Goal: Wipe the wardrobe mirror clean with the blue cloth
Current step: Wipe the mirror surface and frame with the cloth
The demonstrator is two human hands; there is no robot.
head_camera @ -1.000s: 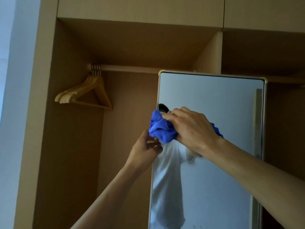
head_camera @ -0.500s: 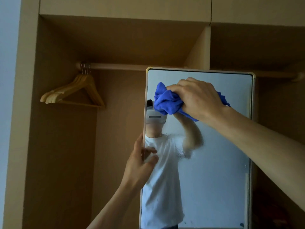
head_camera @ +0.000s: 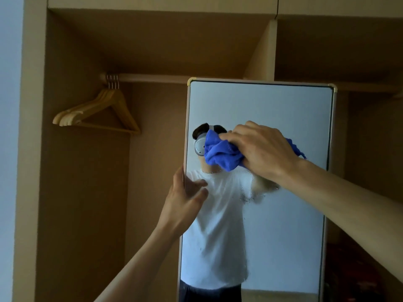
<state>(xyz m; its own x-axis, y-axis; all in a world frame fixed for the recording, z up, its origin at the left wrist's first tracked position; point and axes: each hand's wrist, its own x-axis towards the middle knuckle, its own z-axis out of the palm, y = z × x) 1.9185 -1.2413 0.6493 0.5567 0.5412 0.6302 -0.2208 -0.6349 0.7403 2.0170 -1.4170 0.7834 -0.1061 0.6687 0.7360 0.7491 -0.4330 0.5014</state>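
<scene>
Open wardrobe (head_camera: 87, 192), dim light. Mirror (head_camera: 283, 118) stands upright in it, right of centre, thin pale frame with brass-coloured top corners.

Right hand (head_camera: 263, 149): reaches in from the right, fingers curled tight round the cloth (head_camera: 220, 153). Cloth is blue, bunched into a wad, pressed against the glass in the upper left part of the mirror. Most of it sticks out left of the knuckles; a small tail shows past the wrist.

Left hand (head_camera: 183, 203): grips the mirror's left edge, lower than the cloth. Thumb lies across the front of the glass, one finger runs up along the edge. The other fingers go behind the frame, cannot tell how they sit.

Glass below the cloth: wet streaks (head_camera: 257, 197) and fine droplets, mid-height.

Left bay: wooden hangers (head_camera: 98, 110), bunched together on the rail (head_camera: 152, 78) near its left end, well apart from the mirror.
</scene>
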